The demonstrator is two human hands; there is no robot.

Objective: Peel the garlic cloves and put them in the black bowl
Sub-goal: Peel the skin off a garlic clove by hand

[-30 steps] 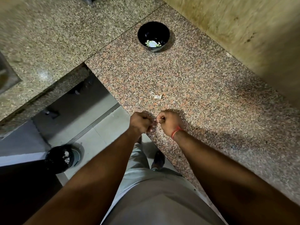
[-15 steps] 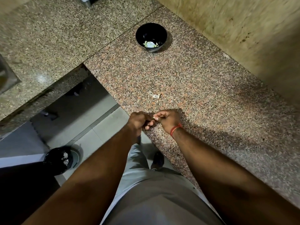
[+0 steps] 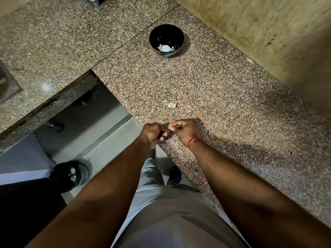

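Peeling in hand — bowl next.
Left hand and right hand pinch a garlic clove; black bowl waits at 12 o'clock.

A speckled pinkish granite surface fills the frame's right side. A black bowl stands at upper centre. A scrap of garlic skin lies mid-frame.

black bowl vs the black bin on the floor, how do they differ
The black bowl sits on the granite counter, up near the wall; the black bin stands on the floor, below the counter's edge.
The bowl is rigid and glossy with a clean round rim; the bin looks lined with a crumpled bag.
The bowl holds pale peeled garlic pieces; the bin holds whitish scraps I cannot identify.
Both are black, open-topped and hold something pale.
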